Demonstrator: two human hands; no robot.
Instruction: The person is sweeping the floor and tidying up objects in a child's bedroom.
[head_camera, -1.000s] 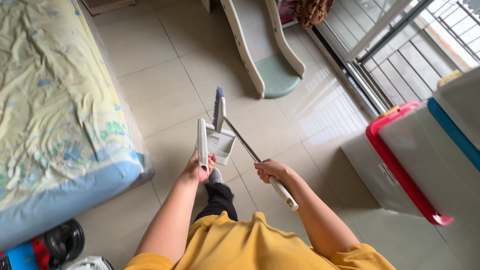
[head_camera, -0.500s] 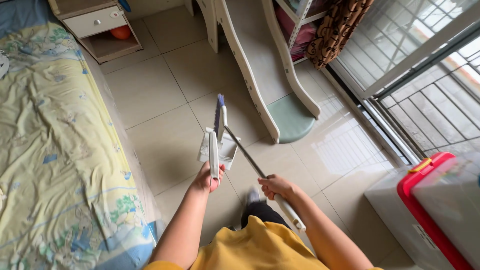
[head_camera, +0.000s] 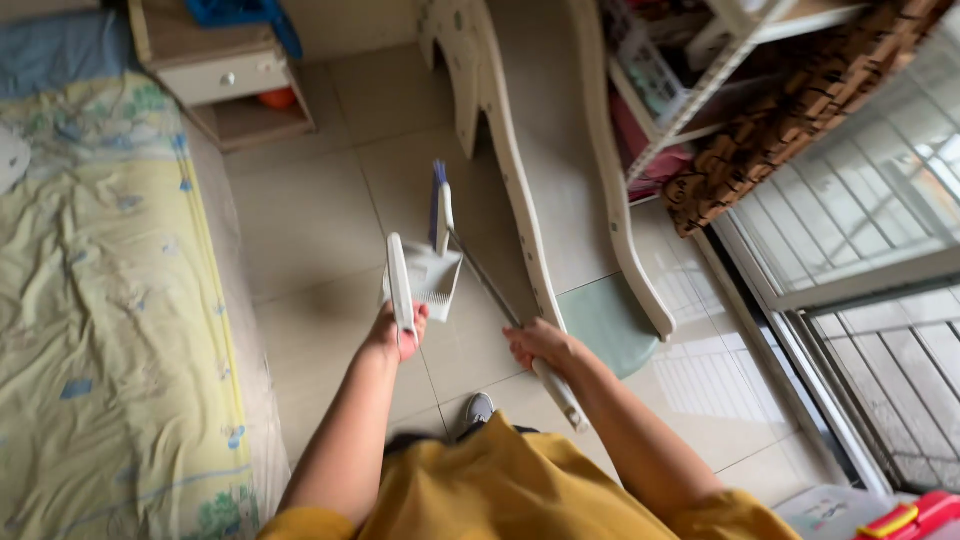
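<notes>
The view has swung toward the slide (head_camera: 520, 190) and nightstand (head_camera: 215, 70), and the red-lidded bin (head_camera: 915, 517) has slid to the bottom corner. The bed (head_camera: 100, 300) lies left. The right hand (head_camera: 540, 345) is clamped on the broom (head_camera: 470, 265); the left hand (head_camera: 398, 335) is clamped on the dustpan (head_camera: 425, 275) handle. The pan's inside looks empty, its tray touching the broom head above the tiles.

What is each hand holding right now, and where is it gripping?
Left hand grips the dustpan by its upright handle; right hand grips the broom near the top of its pole.
</notes>
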